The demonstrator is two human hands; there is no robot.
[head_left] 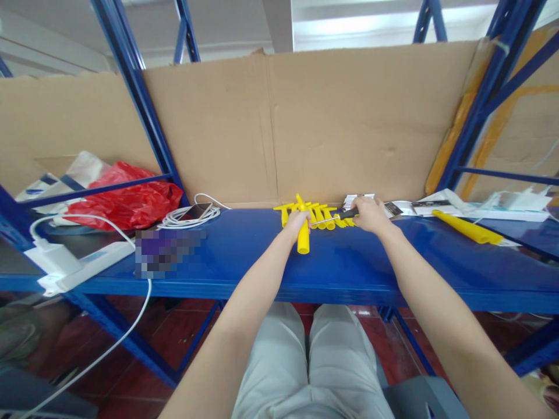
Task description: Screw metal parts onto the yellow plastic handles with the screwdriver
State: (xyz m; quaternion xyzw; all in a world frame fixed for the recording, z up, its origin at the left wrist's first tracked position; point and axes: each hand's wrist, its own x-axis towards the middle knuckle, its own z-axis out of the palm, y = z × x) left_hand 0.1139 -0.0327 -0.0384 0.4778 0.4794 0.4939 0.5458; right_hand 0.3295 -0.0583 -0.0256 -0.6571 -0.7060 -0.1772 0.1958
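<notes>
Yellow and tube-ended, the piece (pixel 303 242) in the left hand (pixel 299 222) is my landmark above the blue bench (pixel 244 256); its open end points back toward the wearer and its far end toward the cardboard (pixel 349 116), but its middle is hidden by the fingers closed round it. Just right of the piece, I have the right hand (pixel 370 213) with its back turned up and its fingers wrapped about the black handle of a screwdriver (pixel 346 215). The metal shaft runs leftward to the left hand, where I lose the tip; I cannot tell whether it touches the piece. Both forearms slant inward from the lower edge, which cuts them off, the elbows out of my view. Beyond the piece and to its right lies a row of yellow parts (pixel 323 224), overlapping too closely for me to count, its right end covered by the right hand. Well left of the piece, blocky pixels mask a purple and dark thing (pixel 162 249); past that, a coiled white cable (pixel 188 219) partly covers a dark object I can't make out. Far right of the piece lies another yellow tube (pixel 467 227).
</notes>
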